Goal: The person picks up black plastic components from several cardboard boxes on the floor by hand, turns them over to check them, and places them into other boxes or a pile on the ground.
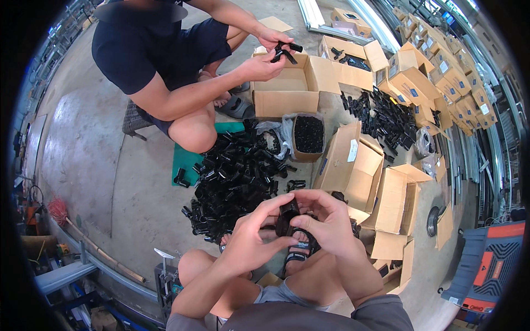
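Note:
Between my two hands, just above my feet, is a black tubular fitting (286, 214). My left hand (251, 236) grips it from the left, its thumb and fingers closed round the side. My right hand (327, 222) closes on the same piece from the right, thumb pressed near its lower part. My fingers hide some of its shape. Beyond my hands, a big heap of similar black fittings (232, 171) spreads on the floor, partly over a green mat (184, 154).
Across from me a seated co-worker holds a branched black fitting (286, 52) over an open carton (284, 102). A box of small black parts (308, 134) stands by the heap. Open cartons (391, 198) and another black pile (381, 118) lie right; an orange-grey case (480, 270) stands far right.

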Action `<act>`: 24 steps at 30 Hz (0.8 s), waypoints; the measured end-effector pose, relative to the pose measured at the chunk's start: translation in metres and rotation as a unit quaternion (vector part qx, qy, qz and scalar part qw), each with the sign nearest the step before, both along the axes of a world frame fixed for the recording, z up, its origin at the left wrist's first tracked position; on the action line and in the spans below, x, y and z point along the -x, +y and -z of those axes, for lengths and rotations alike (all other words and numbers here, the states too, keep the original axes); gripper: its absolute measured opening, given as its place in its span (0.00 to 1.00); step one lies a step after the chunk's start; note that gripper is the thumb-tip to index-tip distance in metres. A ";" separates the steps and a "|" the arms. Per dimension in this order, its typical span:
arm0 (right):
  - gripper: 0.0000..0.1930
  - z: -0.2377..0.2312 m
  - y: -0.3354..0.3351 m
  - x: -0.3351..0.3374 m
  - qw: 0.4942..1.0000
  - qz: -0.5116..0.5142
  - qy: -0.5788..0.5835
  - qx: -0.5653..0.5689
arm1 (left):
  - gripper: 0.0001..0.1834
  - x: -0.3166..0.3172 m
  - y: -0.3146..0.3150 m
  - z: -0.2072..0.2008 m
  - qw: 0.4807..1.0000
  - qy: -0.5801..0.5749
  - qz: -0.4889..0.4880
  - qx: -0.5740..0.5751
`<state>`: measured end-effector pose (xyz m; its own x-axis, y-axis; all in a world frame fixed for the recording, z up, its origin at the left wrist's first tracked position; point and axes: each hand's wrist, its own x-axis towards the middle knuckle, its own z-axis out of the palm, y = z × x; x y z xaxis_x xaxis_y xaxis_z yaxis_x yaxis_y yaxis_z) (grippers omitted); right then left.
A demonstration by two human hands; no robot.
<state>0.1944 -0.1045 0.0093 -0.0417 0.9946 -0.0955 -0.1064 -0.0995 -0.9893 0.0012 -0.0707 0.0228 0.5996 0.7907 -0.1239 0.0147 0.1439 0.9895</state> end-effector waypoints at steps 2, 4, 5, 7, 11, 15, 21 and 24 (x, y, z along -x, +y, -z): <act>0.26 -0.003 0.001 -0.001 1.000 -0.019 0.002 0.012 | 0.43 0.005 0.001 0.006 1.000 -0.007 0.006 0.003; 0.23 -0.017 0.008 -0.004 0.998 -0.043 -0.037 0.014 | 0.42 0.008 0.003 0.006 1.000 0.000 0.000 0.010; 0.21 -0.018 0.020 -0.011 0.999 -0.013 -0.030 0.037 | 0.41 0.010 0.003 0.005 1.000 0.024 -0.005 -0.012; 0.18 -0.016 0.053 -0.034 0.996 0.039 -0.013 0.084 | 0.40 0.017 0.003 0.005 0.995 0.077 -0.024 -0.055; 0.12 0.085 0.153 -0.122 0.963 0.160 -0.201 0.074 | 0.36 0.006 0.018 0.005 0.983 0.149 -0.005 -0.103; 0.13 0.224 0.219 -0.181 0.816 0.094 -0.547 0.164 | 0.33 -0.006 0.021 0.017 0.967 0.217 0.014 -0.131; 0.12 0.323 0.231 -0.132 0.753 0.014 -0.609 0.251 | 0.31 -0.016 0.030 0.033 0.945 0.305 -0.004 -0.115; 0.13 0.327 0.232 -0.125 0.736 -0.001 -0.623 0.265 | 0.33 -0.019 0.037 0.038 0.940 0.317 0.003 -0.125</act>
